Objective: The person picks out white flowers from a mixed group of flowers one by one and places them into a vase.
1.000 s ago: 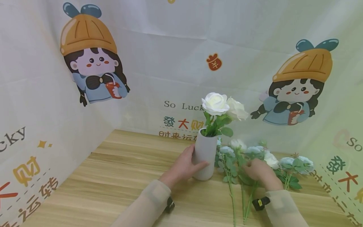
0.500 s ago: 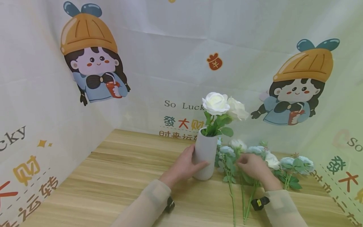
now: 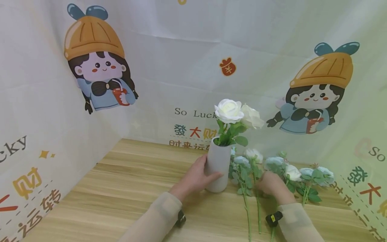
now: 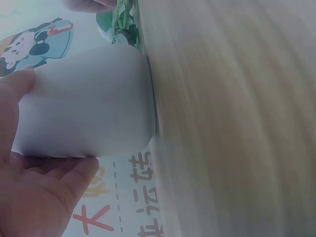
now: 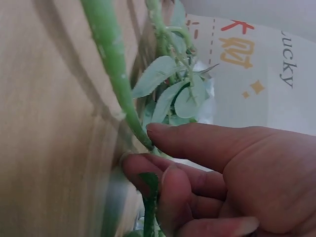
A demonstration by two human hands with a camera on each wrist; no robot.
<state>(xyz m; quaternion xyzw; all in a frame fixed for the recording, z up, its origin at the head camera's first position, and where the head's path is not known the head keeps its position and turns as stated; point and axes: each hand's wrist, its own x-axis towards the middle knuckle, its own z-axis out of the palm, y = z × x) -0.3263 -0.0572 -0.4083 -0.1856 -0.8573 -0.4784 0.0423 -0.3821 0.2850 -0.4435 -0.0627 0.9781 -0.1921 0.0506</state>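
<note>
A pale vase (image 3: 218, 164) stands upright on the table with white roses (image 3: 229, 111) in it, leaves at its mouth. My left hand (image 3: 195, 176) grips the vase low on its left side, thumb across the front; the left wrist view shows the fingers around its wall (image 4: 94, 98). To the right, my right hand (image 3: 275, 186) is low among the lying flowers. In the right wrist view its thumb and index finger pinch a green flower stem (image 5: 116, 64). Which bloom that stem bears is hidden. Nearby lie a white rose (image 3: 292, 173) and a pale blue flower (image 3: 275, 163).
Between the vase and my right hand lie more stems, with a blue flower (image 3: 242, 162) and a white rose (image 3: 254, 155). Another blue bunch (image 3: 320, 175) lies farther right. Printed cloth (image 3: 181, 74) surrounds the wooden table (image 3: 121, 188).
My right hand lifted slightly left, then lowered back among the stems. The white rose and blue flower beside it shifted right, as did a stem's lower end. The left hand and vase stayed put.
</note>
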